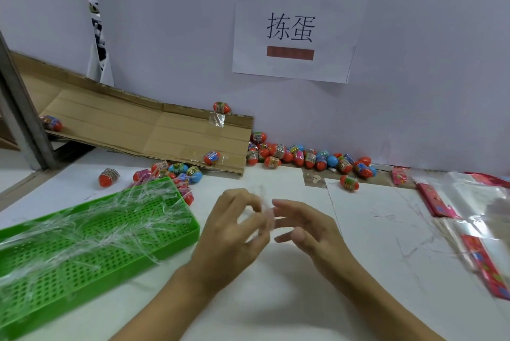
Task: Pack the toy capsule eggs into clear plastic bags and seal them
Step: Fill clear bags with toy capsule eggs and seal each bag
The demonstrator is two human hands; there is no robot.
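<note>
Many toy capsule eggs (303, 157), mostly red with some blue, lie in a heap along the base of the back wall. One egg (349, 183) sits apart on the white table. A second cluster of eggs (176, 172) lies behind the green tray. Clear plastic bags (474, 202) with red printed headers are stacked at the right edge. My left hand (234, 233) and my right hand (303, 230) meet above the table's middle. The left fingers pinch a thin clear plastic strip (267, 212). The right hand's fingers are straight, with their tips at the strip.
A green perforated tray (91, 252) at the left is covered with several loose clear strips. A cardboard ramp (154, 130) leans against the wall with single eggs on it. A paper sign (292, 31) hangs on the wall. A metal post (19, 108) stands far left.
</note>
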